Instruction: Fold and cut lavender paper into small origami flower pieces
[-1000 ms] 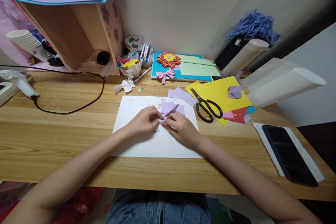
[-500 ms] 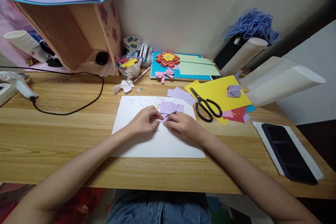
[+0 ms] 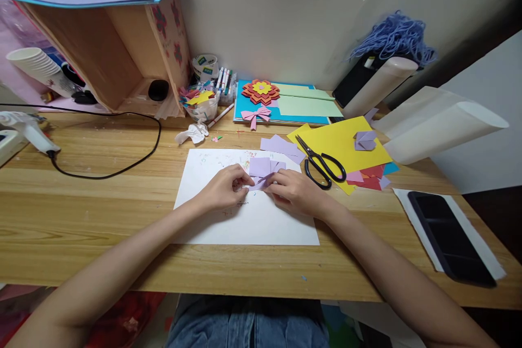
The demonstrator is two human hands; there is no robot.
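A folded piece of purple paper [image 3: 260,166] lies on a white sheet [image 3: 204,223] in front of me. My left hand [image 3: 226,187] pinches its lower left edge between thumb and fingers. At its lower right, my right hand [image 3: 296,191] has its fingers closed on the folded side, and the fingertips partly cover the paper. Flat purple paper pieces [image 3: 281,147] lie just beyond. Black-handled scissors [image 3: 320,163] rest to the right of my right hand, partly over yellow paper [image 3: 346,144]. Another folded purple piece [image 3: 365,140] sits on that yellow paper.
A layered paper flower [image 3: 261,92] and a pink paper bow [image 3: 256,115] lie on a blue board at the back. Left are a glue gun [image 3: 28,129] with a black cord and an open box [image 3: 122,54]. A dark phone [image 3: 451,239] lies at right.
My right hand has slid slightly right along the folded paper, drawing away from my left fingertips. More of the lower edge shows between the hands. My left hand stays in place.
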